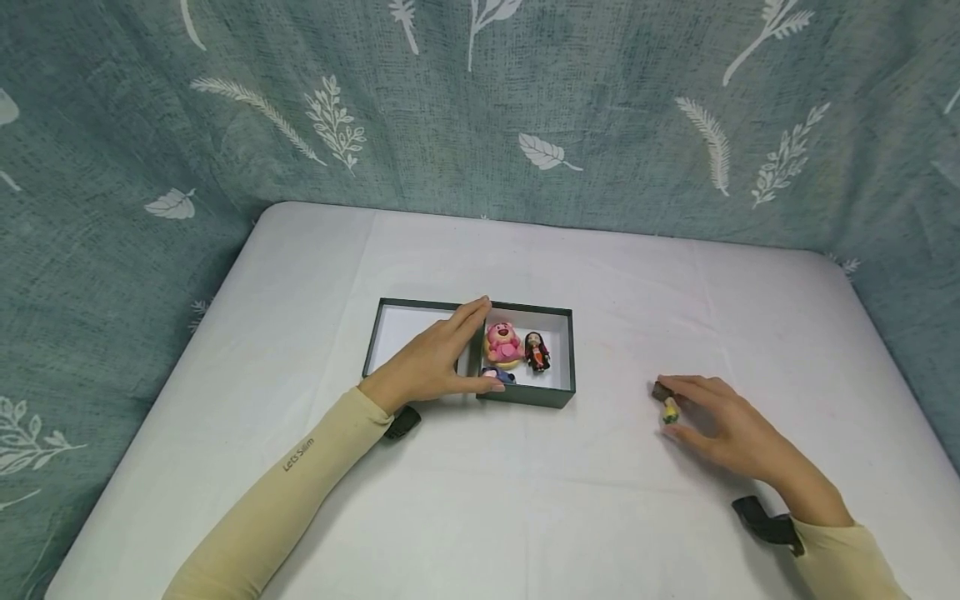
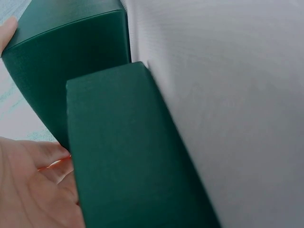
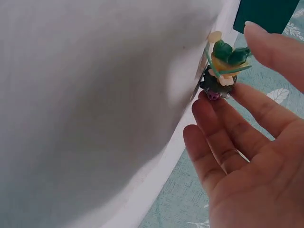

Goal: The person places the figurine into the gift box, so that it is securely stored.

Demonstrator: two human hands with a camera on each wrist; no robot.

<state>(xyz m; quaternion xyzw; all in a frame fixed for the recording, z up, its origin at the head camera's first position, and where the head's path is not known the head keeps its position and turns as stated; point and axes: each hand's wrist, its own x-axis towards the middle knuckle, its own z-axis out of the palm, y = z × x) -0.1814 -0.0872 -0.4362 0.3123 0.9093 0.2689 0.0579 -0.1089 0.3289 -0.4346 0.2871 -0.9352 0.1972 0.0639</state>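
A small figurine [image 3: 224,66], yellow with rounded green lobes, thin green strands and a dark, knobbly base, is at the fingertips of a person's right hand [image 1: 720,423], at about 4 o'clock from an open green box [image 1: 525,396] on the white-covered table [image 1: 600,508]. The thumb reaches in on its 6 o'clock side, the other fingers, extended and slightly parted, toward its 12 o'clock side; from here I cannot tell whether they pinch it, or whether it touches the table. The left hand [image 1: 431,362] spreads across the box's 9 o'clock end, thumb well apart from the extended fingers, and covers part of a white-lined tray [image 1: 405,323]. Inside the box sit a pink figure [image 1: 502,344] and a dark-haired doll [image 1: 537,354]; the thumb partly hides a blue figure [image 1: 498,374].
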